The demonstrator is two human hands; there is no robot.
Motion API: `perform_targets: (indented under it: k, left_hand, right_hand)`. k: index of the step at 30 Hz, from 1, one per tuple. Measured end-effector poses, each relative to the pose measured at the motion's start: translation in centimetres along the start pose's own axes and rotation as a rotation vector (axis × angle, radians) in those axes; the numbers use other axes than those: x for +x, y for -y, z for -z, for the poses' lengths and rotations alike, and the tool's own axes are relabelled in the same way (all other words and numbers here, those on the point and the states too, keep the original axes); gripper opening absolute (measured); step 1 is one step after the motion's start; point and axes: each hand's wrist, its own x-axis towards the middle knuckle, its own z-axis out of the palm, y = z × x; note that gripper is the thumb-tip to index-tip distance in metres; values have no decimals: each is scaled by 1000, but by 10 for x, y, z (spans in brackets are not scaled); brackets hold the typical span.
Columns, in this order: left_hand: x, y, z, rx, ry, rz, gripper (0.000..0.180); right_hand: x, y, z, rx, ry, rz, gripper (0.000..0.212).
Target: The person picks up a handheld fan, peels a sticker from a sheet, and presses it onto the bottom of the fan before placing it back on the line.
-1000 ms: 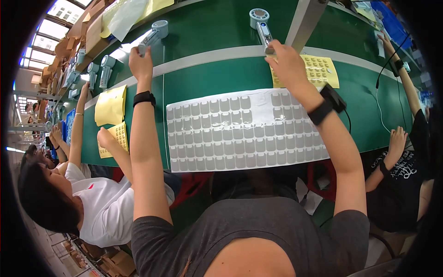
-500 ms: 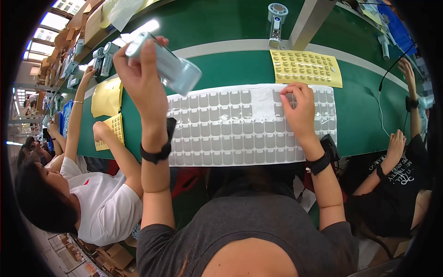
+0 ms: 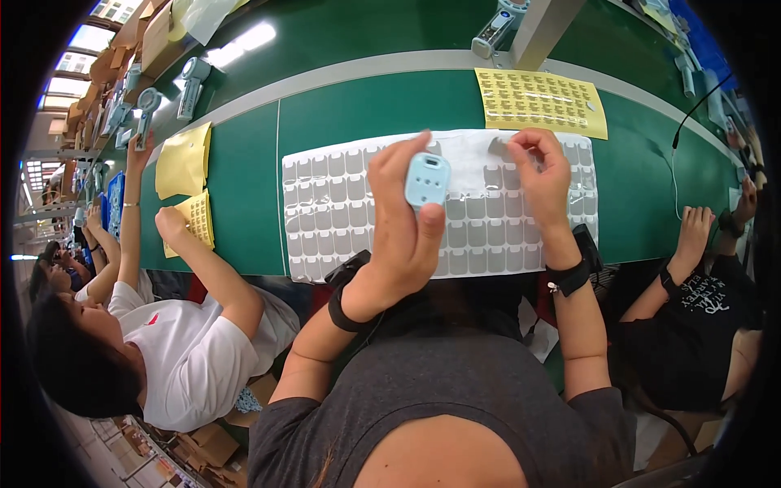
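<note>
My left hand [image 3: 403, 220] is closed round a light-blue handheld fan [image 3: 428, 180], raised over the sticker sheet. Its end faces up, with a slot and several small holes; the rest is hidden behind that end and my hand. Below lies a wide white sheet [image 3: 466, 167] with rows of grey rounded stickers and a bare white patch near its far edge. At the right of that patch, my right hand [image 3: 541, 167] pinches with thumb and forefinger at a grey sticker [image 3: 498, 147], which looks partly lifted from the sheet.
A yellow label sheet [image 3: 541, 102] lies beyond the white one. Another handheld fan [image 3: 495, 32] rests near a metal post [image 3: 547, 37]. At the left, a person in white [image 3: 191, 350] reaches toward fans, beside yellow sheets [image 3: 181, 163]. A person in black [image 3: 691, 325] sits right, near a cable [image 3: 674, 179].
My left hand has swung right and nearer, turning the fan end-up over the sheet. My right hand has shifted slightly, and the sticker by its fingers now looks lifted.
</note>
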Motion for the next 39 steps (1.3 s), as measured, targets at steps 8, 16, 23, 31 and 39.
perform_targets:
  k: [8,16,23,31,39]
  left_hand:
    - [-10,5,-5,-48,131,-112,62]
    - [-19,1,-16,-76,53,-137,74]
    - [-21,5,-17,-44,82,-156,74]
    - [-22,5,-21,-49,68,-185,72]
    - [-23,5,-23,-4,58,-207,71]
  right_hand:
    - [-6,91,33,851,362,-558,13]
    - [-14,131,28,777,378,-625,34]
    - [-13,135,27,638,352,-646,49]
    - [-16,133,29,617,326,-633,47]
    - [-18,132,29,620,298,-648,46]
